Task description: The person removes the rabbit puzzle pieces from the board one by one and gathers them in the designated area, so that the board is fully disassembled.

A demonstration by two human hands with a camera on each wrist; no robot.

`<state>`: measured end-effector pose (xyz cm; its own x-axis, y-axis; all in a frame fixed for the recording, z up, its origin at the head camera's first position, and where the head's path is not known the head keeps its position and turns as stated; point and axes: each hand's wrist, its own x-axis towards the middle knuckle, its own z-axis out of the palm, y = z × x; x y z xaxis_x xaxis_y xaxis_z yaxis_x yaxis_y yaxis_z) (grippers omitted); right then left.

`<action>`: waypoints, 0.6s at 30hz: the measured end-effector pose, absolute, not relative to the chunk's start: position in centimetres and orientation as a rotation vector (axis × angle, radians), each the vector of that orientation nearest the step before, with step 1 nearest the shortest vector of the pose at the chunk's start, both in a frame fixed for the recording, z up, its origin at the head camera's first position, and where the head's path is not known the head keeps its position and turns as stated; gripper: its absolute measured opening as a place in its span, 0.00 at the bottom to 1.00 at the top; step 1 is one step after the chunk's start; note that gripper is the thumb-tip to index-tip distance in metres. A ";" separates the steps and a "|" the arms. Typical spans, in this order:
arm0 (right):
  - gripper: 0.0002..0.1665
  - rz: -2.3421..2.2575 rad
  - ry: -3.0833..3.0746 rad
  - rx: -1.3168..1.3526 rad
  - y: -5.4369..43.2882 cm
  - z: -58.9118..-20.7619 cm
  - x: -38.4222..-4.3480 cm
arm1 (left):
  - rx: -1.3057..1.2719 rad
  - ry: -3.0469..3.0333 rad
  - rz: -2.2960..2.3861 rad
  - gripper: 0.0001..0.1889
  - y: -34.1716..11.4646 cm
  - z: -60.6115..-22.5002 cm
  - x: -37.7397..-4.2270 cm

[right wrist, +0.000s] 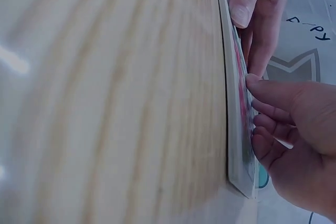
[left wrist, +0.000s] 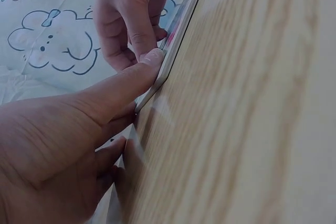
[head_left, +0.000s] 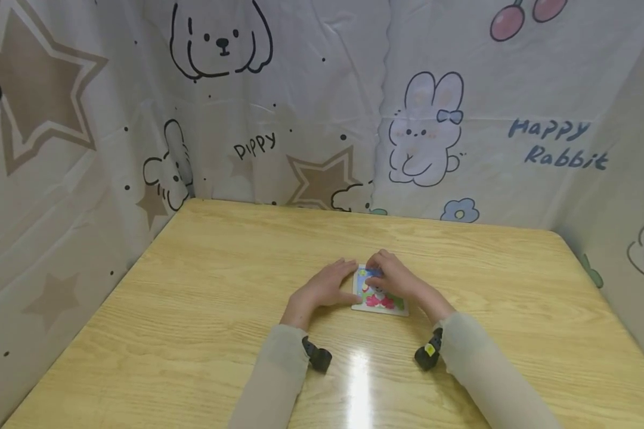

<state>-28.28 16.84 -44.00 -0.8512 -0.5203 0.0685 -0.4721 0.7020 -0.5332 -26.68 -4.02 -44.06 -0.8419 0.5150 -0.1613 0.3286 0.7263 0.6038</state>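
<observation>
A small square picture board with a pale border and a colourful cartoon print lies flat on the wooden table. My left hand rests along its left side, thumb on the border and fingers spread toward the far corner. In the left wrist view, the left thumb presses the edge of the board. From the right, my right hand reaches over the picture, its bent fingertips on the printed face. The right wrist view shows the right thumb and fingertips touching that face; I cannot tell whether they pinch a piece.
The light wooden table stretches around the board on all sides. Cloth sheets printed with cartoon animals hang behind and along both sides. A small black camera is strapped to each wrist, below the pale sleeves.
</observation>
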 end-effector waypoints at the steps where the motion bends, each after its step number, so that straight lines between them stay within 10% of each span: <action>1: 0.15 -0.842 2.815 -0.824 16.8 -44.0 -28.3 | 0.657 2.613 0.823 0.42 -4.0 -44.0 -26.7; 18: 0.15 -0.913 2.647 -0.674 16.2 -43.3 -29.1 | 0.620 2.593 0.820 0.43 -3.9 -43.8 -26.7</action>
<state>-29.05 16.18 -43.30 -0.8582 -0.5048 -0.0926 -0.3405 0.6950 -0.6333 -26.67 -3.89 -43.80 -0.8427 0.5021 -0.1945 0.2991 0.7367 0.6065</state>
